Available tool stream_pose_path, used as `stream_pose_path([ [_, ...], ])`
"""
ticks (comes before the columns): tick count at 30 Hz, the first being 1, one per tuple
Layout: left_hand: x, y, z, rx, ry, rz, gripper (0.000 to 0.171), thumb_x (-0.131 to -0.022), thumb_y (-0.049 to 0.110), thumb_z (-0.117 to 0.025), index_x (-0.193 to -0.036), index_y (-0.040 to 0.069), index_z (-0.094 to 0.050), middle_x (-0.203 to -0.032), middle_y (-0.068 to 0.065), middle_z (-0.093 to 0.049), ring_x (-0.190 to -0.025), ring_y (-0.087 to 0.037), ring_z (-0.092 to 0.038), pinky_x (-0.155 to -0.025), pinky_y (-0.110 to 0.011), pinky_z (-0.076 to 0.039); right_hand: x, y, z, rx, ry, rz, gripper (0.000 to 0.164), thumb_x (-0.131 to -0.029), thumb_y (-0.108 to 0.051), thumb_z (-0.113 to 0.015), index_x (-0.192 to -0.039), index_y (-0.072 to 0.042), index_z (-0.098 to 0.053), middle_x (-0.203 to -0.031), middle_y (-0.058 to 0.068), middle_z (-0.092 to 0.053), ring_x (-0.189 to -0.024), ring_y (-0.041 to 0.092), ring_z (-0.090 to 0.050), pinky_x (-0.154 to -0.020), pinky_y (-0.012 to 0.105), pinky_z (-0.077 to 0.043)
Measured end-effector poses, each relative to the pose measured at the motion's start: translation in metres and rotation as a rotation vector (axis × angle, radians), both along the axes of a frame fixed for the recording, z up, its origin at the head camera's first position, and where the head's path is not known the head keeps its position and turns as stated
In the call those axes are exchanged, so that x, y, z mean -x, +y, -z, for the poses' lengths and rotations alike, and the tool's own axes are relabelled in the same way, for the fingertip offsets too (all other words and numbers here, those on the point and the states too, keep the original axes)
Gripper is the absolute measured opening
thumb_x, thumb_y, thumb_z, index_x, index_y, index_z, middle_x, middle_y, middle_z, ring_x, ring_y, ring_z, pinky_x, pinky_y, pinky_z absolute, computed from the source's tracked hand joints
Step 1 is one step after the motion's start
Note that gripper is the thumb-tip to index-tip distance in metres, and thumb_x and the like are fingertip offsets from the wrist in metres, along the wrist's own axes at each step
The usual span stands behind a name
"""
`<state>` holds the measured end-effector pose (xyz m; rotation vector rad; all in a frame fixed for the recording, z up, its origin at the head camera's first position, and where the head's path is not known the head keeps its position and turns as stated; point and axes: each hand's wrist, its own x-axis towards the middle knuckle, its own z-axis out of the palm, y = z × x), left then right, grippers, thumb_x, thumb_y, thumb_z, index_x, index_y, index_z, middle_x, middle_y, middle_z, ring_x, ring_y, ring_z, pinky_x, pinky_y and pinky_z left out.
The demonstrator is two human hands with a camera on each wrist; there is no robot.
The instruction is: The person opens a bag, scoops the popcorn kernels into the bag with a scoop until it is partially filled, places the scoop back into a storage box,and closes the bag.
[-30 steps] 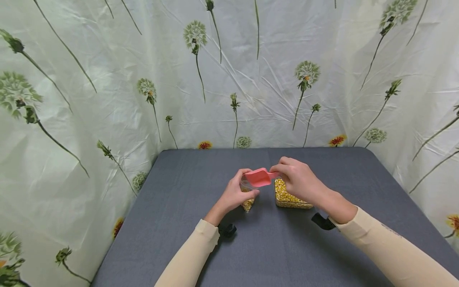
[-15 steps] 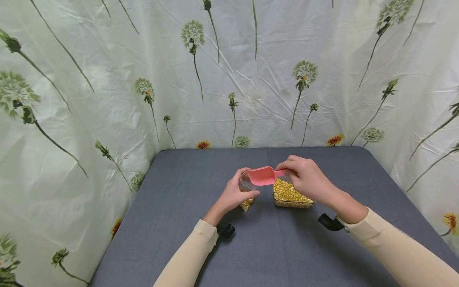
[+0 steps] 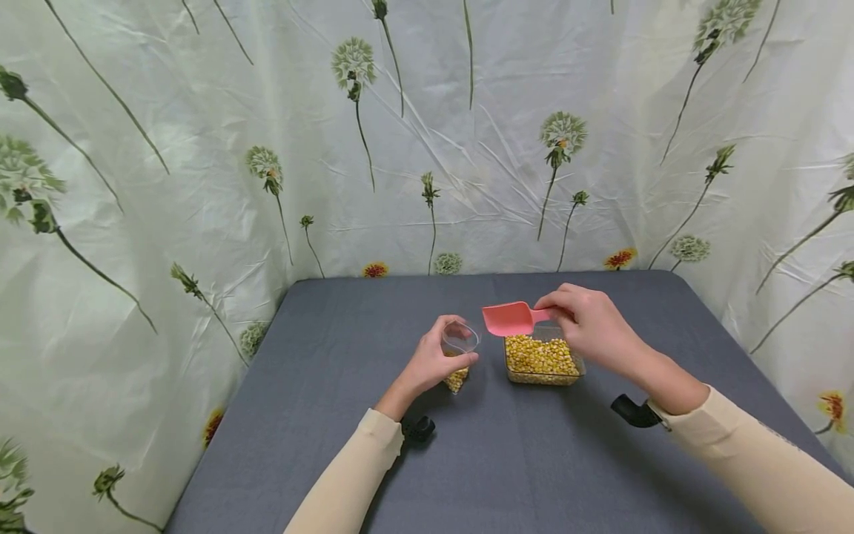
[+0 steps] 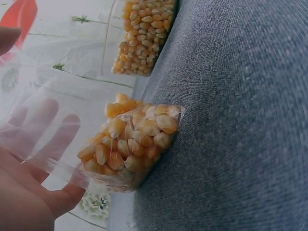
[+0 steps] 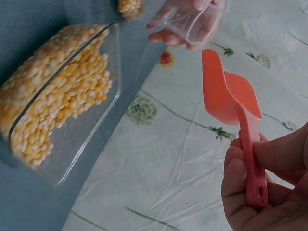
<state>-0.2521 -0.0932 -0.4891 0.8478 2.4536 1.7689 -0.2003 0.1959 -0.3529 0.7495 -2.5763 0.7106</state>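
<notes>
My left hand [image 3: 430,360] grips the upper part of a clear plastic bag [image 4: 62,91], its mouth spread into a round opening. Corn kernels [image 4: 125,144] fill the bag's lower end, which is at the cloth in the left wrist view. My right hand [image 3: 594,326] holds a pink scoop [image 3: 508,319] by its handle, thumb against fingers. No kernels show in the scoop's bowl. The scoop is in the air to the right of the bag's mouth, above a clear rectangular container [image 5: 91,127] of yellow corn kernels [image 5: 72,89]. In the container, a bare part of the base shows.
Dark grey cloth [image 3: 373,326] covers the table. Behind it hangs a pale curtain [image 3: 300,111] printed with dandelions. A black wrist mount [image 3: 419,429] is below the left wrist, and another black mount [image 3: 634,411] is below the right.
My right hand has drawn the pink scoop rightward, away from the bag's mouth and over the container. The left hand keeps its grip on the bag almost in the same spot.
</notes>
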Motion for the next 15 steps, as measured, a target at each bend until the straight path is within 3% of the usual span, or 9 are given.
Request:
stream_pose_path([
  [8, -0.003, 0.000, -0.002, -0.010, 0.037, 0.000, 0.051, -0.089, 0.032, -0.078, -0.130, 0.020, -0.049, -0.117, 0.005, -0.064, -0.105, -0.015, -0.062, -0.086, -0.051, -0.051, 0.001, 0.016, 0.006, -0.045, -0.044, 0.047, 0.019, -0.092, 0.006, -0.065, -0.099, -0.008, -0.076, -0.089, -0.001, -0.067, -0.072, 0.014, -0.056, -0.064, 0.035, -0.047],
  [15, -0.002, 0.000, -0.001, -0.001, 0.073, 0.002, 0.048, -0.091, 0.031, -0.077, -0.129, 0.022, -0.049, -0.117, 0.006, -0.063, -0.108, -0.014, -0.061, -0.088, -0.044, -0.050, 0.001, 0.028, 0.011, -0.088, -0.097, 0.074, 0.019, -0.092, 0.006, -0.064, -0.098, -0.008, -0.076, -0.087, 0.001, -0.067, -0.070, 0.015, -0.054, -0.062, 0.035, -0.045],
])
